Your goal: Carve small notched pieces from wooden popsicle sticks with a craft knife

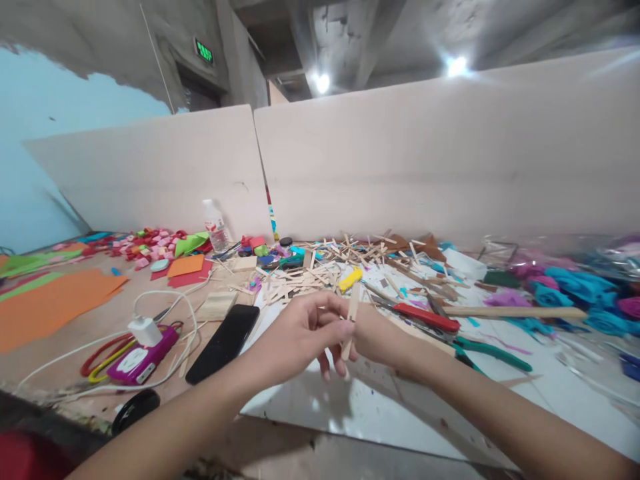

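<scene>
Both forearms reach in from the near edge and meet over the glossy white board (500, 393), where the left hand (295, 333) pinches a flat, pale wooden craft stick (350, 320) held almost upright, thumb and fingers curled shut around its middle. The right hand (380, 340) sits just behind it, wrist bent, touching the same stick, though I cannot tell how far its fingers close. Farther off lies a loose heap of thin wooden sticks (310, 270), with a smooth black phone (223, 342) at left and red-handled cutters (425, 317) at right.
</scene>
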The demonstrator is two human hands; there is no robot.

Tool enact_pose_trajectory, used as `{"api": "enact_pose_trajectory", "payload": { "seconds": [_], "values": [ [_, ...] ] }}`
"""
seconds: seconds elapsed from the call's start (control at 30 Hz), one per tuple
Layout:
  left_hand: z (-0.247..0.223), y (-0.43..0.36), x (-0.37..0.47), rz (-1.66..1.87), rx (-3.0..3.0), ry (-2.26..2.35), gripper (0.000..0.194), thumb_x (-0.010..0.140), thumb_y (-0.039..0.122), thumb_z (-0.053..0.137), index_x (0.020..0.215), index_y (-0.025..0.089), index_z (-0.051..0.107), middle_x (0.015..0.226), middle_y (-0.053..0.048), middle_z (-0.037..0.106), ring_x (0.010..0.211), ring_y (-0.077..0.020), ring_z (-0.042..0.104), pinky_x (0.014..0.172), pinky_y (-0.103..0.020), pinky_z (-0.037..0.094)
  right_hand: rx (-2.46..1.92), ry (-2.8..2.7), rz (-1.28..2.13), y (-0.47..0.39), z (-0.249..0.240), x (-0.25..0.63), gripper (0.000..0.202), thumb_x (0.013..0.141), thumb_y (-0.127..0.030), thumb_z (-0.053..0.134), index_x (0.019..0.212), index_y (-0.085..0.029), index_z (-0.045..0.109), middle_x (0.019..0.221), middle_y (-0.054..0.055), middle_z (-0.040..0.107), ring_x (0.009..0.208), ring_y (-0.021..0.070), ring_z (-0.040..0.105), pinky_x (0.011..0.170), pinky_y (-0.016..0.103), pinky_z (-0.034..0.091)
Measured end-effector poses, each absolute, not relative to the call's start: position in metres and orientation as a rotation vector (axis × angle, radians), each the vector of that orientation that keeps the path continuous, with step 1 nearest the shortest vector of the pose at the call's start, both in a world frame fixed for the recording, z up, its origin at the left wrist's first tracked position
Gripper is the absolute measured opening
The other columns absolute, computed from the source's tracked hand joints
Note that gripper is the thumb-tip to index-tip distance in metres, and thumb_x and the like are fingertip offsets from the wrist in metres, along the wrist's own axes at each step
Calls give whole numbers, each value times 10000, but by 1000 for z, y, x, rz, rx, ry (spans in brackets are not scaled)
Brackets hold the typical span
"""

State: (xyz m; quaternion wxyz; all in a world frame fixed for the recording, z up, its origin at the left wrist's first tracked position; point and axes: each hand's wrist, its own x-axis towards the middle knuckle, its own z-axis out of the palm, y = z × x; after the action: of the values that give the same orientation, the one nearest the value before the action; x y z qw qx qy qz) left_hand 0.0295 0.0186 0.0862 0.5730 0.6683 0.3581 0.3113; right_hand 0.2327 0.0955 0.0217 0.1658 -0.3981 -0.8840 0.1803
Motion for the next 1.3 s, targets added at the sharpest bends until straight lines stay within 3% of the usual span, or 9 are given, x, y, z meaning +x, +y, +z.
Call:
{"api": "enact_pose_trajectory", "payload": {
  "seconds": [0.1, 0.2, 0.27, 0.4, 0.53, 0.67, 0.83, 1.1, 1.3],
  "values": [
    [84, 26, 41, 870, 1512, 814, 492, 899, 549, 843, 1167, 207, 612, 850, -13, 744, 630, -133, 696, 572, -231, 565, -1257, -2151, 679, 70, 35, 268, 432, 1079, -486, 718, 1374, -172, 688, 1282, 98, 739, 1063, 209, 746, 910, 413, 680],
    [73, 29, 48, 986, 1470, 812, 483, 855, 481, 913, 1149, 195, 658, 850, -7, 750, 641, -125, 710, 632, -253, 621, -1274, -1842, 602, 41, 40, 304, 481, 1169, -608, 455, 1272, -195, 678, 718, -31, 615, 589, 118, 584, 539, 234, 532],
    [64, 32, 49, 1031, 1443, 829, 406, 857, 448, 917, 1068, 185, 690, 825, -9, 752, 650, -130, 726, 664, -267, 646, -1276, -1716, 545, 27, 40, 319, 431, 1133, -619, 542, 1285, -246, 697, 772, -5, 688, 595, 114, 607, 484, 195, 497],
    [47, 37, 46, 1046, 1402, 910, 270, 860, 362, 916, 904, 170, 731, 747, -18, 754, 669, -154, 762, 675, -265, 660, -1212, -1714, 477, 13, 36, 313, 295, 1003, -591, 754, 1142, -352, 854, 960, 30, 859, 678, 157, 785, 559, 177, 628],
    [37, 37, 42, 1015, 1391, 993, 192, 885, 296, 881, 839, 171, 743, 704, -24, 767, 648, -156, 768, 644, -240, 649, -1231, -1786, 676, 11, 29, 287, 345, 1027, -615, 688, 1041, -334, 888, 668, 2, 754, 486, 127, 682, 485, 163, 582],
    [33, 36, 41, 1088, 1689, 1091, 150, 924, 232, 807, 802, 174, 742, 675, -15, 772, 579, -134, 742, 559, -190, 602, -1278, -1734, 856, 10, 19, 275, 419, 1015, -658, 694, 962, -276, 859, 661, 13, 741, 459, 122, 640, 446, 178, 541],
    [30, 35, 41, 1196, 1949, 1114, 166, 926, 177, 760, 760, 180, 766, 692, 20, 777, 592, -91, 724, 589, -133, 586, -1246, -1735, 596, 0, 12, 272, 332, 1019, -585, 711, 951, -306, 875, 602, -11, 724, 404, 129, 585, 442, 259, 514],
    [20, 35, 37, 1268, 2334, 1023, 130, 985, 113, 710, 884, 180, 758, 760, 43, 761, 666, -70, 703, 674, -161, 532, -1243, -1817, 563, -3, 13, 274, 222, 1061, -475, 702, 1065, -341, 879, 612, -48, 721, 429, 113, 609, 450, 237, 504],
    [13, 34, 29, 1283, 2595, 951, 161, 1043, 51, 615, 1017, 164, 727, 846, -4, 762, 734, -106, 699, 702, -223, 521, -1200, -1923, 413, -6, 14, 275, 263, 1083, -427, 635, 1047, -316, 871, 863, 25, 860, 626, 173, 773, 553, 253, 586]
  ]
}}
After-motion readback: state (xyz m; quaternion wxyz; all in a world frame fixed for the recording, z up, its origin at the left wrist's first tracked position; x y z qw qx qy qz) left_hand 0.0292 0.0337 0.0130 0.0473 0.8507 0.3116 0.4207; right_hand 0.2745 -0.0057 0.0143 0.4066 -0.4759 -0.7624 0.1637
